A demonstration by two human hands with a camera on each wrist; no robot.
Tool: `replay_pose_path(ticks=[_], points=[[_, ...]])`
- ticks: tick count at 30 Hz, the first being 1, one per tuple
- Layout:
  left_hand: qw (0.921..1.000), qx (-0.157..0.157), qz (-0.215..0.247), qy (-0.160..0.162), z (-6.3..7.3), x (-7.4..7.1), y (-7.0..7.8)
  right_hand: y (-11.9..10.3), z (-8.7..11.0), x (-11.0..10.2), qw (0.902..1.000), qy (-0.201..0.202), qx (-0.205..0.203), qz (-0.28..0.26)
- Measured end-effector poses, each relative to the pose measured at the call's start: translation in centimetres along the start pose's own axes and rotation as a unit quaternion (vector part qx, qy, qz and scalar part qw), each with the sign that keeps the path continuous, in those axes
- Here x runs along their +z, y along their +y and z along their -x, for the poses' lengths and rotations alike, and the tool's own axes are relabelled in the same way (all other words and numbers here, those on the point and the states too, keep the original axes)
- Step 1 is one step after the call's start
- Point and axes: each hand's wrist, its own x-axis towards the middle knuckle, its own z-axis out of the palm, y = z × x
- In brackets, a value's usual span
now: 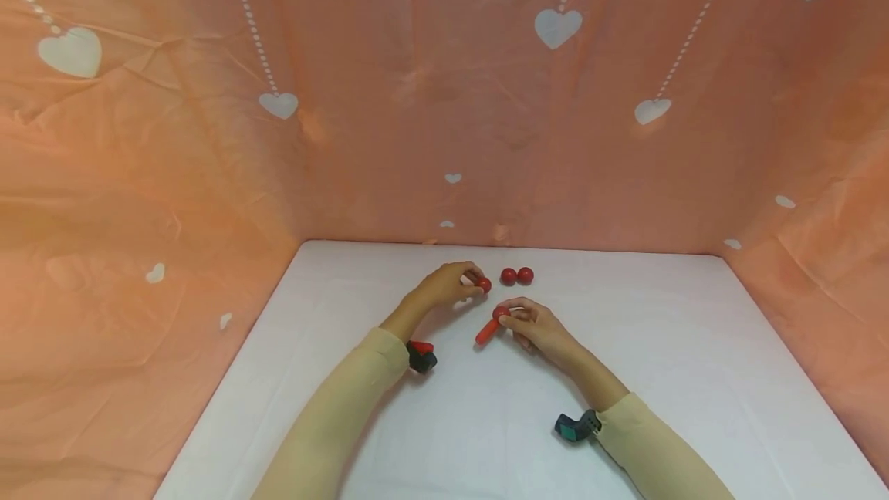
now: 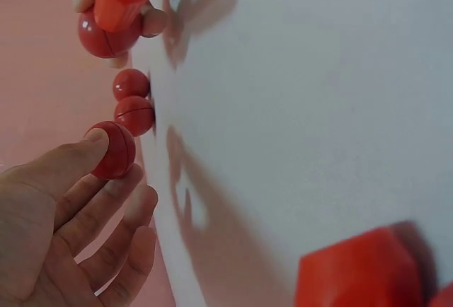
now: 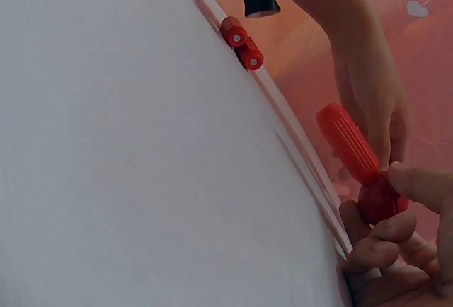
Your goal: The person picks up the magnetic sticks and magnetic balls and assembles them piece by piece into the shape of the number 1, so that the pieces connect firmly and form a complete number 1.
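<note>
My left hand (image 1: 447, 284) pinches a red ball (image 2: 119, 153) between thumb and fingers, above the far part of the white table. To its right and nearer, my right hand (image 1: 543, 330) grips another red ball (image 3: 375, 204) by its sides. A ribbed red rod (image 3: 349, 141) extends from this ball toward the front left. In the left wrist view the rod's free end shows a silvery disc. Two more red balls, one ball (image 1: 508, 276) and its neighbour (image 1: 525, 275), lie side by side beyond both hands.
Two red rods, one rod (image 3: 234, 31) and a second rod (image 3: 250, 54), lie close together on the white table (image 1: 667, 330), partly hidden behind the left wrist in the head view. A peach cloth (image 1: 486, 114) with white hearts encloses the table's back and sides.
</note>
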Motion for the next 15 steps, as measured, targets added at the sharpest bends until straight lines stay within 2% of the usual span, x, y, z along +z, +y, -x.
replay_pose_path(ticks=[6,15], points=[[0.9998,0.01,0.011,0.01,1.1,-0.2,0.1,0.2,0.0,-0.2,1.0,-0.001,-0.001,0.003],[0.9995,0.001,0.026,0.021,3.5,-0.3,0.5,0.1,-0.1,-0.1,0.9997,0.005,0.002,0.024]])
